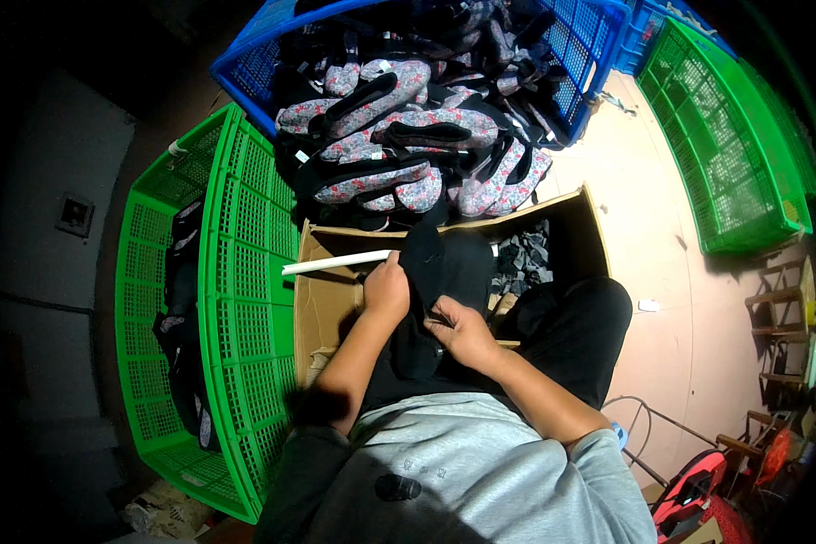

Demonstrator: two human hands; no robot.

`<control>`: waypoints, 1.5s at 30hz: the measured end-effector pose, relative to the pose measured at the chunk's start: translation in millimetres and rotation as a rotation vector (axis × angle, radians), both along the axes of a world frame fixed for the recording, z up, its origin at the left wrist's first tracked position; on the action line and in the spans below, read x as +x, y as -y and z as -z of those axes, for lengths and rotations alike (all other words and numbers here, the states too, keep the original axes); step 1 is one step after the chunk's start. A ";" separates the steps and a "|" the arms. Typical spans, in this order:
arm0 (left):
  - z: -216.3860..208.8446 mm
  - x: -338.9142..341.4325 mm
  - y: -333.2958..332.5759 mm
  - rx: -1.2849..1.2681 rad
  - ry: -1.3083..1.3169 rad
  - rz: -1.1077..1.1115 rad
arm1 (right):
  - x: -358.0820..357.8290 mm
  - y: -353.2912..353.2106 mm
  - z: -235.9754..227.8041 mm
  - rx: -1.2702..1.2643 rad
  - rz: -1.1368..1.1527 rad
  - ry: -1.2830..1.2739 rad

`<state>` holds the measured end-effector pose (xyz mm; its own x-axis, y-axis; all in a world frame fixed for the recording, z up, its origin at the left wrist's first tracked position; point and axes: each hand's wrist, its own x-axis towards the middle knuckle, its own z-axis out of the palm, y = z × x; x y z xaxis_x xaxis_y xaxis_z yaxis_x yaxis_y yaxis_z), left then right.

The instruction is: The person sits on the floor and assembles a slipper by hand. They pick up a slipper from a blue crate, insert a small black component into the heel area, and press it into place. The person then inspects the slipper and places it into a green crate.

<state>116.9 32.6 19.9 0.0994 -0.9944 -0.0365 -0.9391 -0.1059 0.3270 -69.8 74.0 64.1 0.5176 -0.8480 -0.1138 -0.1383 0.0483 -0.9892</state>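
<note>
My left hand point(387, 288) is closed on the side of a black slipper point(421, 258), which I hold upright over my lap. A white stick point(335, 263) runs out leftward from beside its thumb; whether the fingers grip it too, I cannot make out. With fingertips pinched together, my right hand point(462, 332) is at the right edge of the same slipper, lower down. A small dark thing may lie within that pinch, but it is too dim to name. Dark trousers behind the slipper blur its outline.
Ahead, flowered slippers point(435, 129) spill from a blue crate point(245, 68). An open cardboard box point(322, 304) with dark scraps point(524, 257) surrounds my knees. Green crates stand left point(245, 272) and far right point(716, 136). A wooden rack point(775, 313) is at the right.
</note>
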 end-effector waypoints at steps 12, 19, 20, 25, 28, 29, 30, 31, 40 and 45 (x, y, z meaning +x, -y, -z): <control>-11.0 -4.4 -20.0 -0.243 -0.143 -0.349 | -19.7 -22.1 12.6 0.268 0.218 0.325; -49.8 -34.4 -32.0 -0.306 -0.281 -0.294 | -21.0 -17.1 -0.3 0.390 -0.043 0.529; -52.9 -40.1 -33.1 -0.292 -0.284 -0.292 | -20.2 -19.5 0.8 0.381 -0.028 0.500; -62.2 -43.4 -54.6 -0.356 -0.330 0.126 | -27.2 -23.5 19.7 0.358 0.142 0.492; -62.8 -20.1 -90.4 -0.351 -0.284 0.452 | -38.0 -12.8 10.2 0.457 0.330 0.562; -54.1 -8.3 -115.5 -0.197 -0.262 0.438 | -41.6 -9.3 9.4 0.486 0.344 0.594; -50.6 -4.2 -136.7 -0.124 -0.265 0.388 | -45.4 -6.6 9.4 0.516 0.360 0.623; -42.2 4.5 -162.0 -0.030 -0.279 0.297 | -47.8 -5.7 10.0 0.536 0.357 0.618; -12.1 37.1 -182.3 0.105 -0.419 0.125 | -45.9 -7.7 12.8 0.599 0.336 0.689; -21.6 40.5 -172.9 0.238 -0.339 0.109 | -46.9 -12.0 16.9 0.588 0.336 0.666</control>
<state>157.4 205.4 41.4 -0.0633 -0.9584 -0.2785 -0.7924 -0.1214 0.5978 -116.7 85.9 47.2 0.3696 -0.8652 -0.3388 0.5575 0.4982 -0.6641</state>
